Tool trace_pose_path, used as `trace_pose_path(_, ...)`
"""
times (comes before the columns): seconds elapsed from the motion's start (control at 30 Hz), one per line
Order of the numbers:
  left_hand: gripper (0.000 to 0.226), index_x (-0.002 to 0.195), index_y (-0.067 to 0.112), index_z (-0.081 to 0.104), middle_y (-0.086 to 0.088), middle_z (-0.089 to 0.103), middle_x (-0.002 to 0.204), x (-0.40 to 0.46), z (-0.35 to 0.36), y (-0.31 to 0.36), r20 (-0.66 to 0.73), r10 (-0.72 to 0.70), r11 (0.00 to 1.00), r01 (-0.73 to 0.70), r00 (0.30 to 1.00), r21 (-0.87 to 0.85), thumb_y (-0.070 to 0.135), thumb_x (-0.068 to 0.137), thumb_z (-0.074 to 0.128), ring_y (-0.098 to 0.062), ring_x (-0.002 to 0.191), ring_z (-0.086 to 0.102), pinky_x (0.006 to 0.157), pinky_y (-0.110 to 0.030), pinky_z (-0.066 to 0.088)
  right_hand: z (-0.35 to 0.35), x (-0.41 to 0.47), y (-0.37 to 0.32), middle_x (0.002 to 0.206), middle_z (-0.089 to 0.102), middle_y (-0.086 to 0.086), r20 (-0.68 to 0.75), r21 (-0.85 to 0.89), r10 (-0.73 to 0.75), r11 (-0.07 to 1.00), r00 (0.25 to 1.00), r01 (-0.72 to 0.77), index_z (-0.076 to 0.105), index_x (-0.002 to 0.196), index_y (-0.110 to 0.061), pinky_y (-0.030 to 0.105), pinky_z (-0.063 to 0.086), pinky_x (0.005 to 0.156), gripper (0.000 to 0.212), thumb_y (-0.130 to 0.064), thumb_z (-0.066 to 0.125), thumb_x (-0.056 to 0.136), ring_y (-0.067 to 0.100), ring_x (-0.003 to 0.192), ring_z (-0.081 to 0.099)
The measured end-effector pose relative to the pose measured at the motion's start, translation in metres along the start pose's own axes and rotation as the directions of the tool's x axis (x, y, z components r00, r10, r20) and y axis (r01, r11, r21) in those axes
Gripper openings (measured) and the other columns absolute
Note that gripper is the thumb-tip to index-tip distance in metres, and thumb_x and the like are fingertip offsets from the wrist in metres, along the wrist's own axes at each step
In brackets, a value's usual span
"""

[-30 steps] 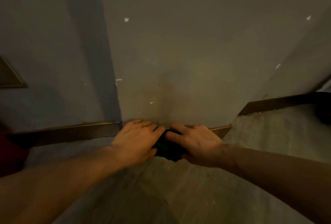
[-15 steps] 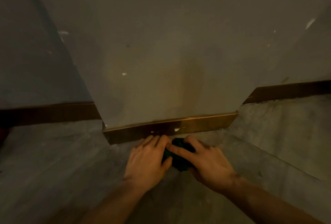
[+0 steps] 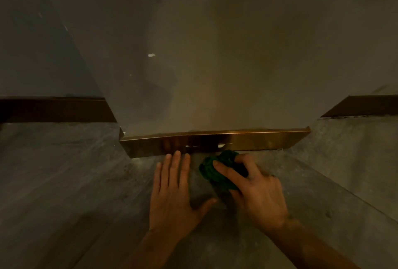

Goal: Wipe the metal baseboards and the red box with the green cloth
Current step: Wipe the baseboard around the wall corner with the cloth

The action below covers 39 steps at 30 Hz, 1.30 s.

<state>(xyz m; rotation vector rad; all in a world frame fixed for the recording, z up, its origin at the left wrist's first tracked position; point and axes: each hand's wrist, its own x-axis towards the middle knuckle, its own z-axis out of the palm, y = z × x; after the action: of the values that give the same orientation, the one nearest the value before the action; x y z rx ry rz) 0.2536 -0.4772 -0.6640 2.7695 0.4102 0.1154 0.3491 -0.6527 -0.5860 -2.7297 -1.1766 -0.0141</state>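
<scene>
Right hand [image 3: 256, 189] clenched the green cloth [image 3: 219, 169] below the metal baseboard [image 3: 215, 142], left hand [image 3: 174, 191] lay flat, released, at nine o'clock of it

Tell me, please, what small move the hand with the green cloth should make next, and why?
Probably lift the green cloth onto the front baseboard and sweep sideways. The right hand holds it bunched on the floor just below the strip, whose face shows pale smudges above.
</scene>
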Motion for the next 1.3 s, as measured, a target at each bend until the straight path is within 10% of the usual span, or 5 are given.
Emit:
trace_pose_path(0.4,0.124,0.156,0.006,0.008,-0.022,0.0,0.164,-0.004,0.015,-0.004,0.06,-0.142,0.987,0.137,0.988,0.087,0.095,0.072,0.028,-0.035,0.151,-0.006,0.119,-0.058,0.013,0.026,0.05,-0.035,0.113,0.042,0.008,-0.081,-0.098,-0.216,0.973,0.973,0.207,0.052,0.136,-0.033,0.029,0.047,0.043,0.064,-0.024,0.076,0.077,0.021,0.064,0.058)
trace_pose_path(0.77,0.122,0.152,0.0,0.024,-0.024,0.008,0.163,-0.004,0.018,-0.004,0.054,-0.13,0.986,0.124,0.99,0.112,0.093,0.074,0.03,-0.036,0.151,-0.004,0.119,-0.059,0.014,0.039,0.08,-0.053,0.121,0.057,0.012,-0.01,-0.311,-0.313,0.904,0.95,0.295,0.057,0.131,-0.029,0.029,0.039,0.041,0.045,-0.02,0.043,0.09,0.021,0.05,0.057)
trace_pose_path(1.3,0.125,0.156,0.007,0.003,-0.021,-0.004,0.164,-0.005,0.012,-0.005,0.043,-0.13,0.99,0.128,0.991,0.061,0.096,0.072,0.027,-0.034,0.151,-0.01,0.119,-0.059,0.01,0.028,0.063,-0.013,0.116,0.057,0.017,0.049,-0.329,-0.158,0.93,0.986,0.165,0.053,0.137,-0.028,0.035,0.048,0.042,0.056,-0.013,0.067,0.085,0.031,0.059,0.059)
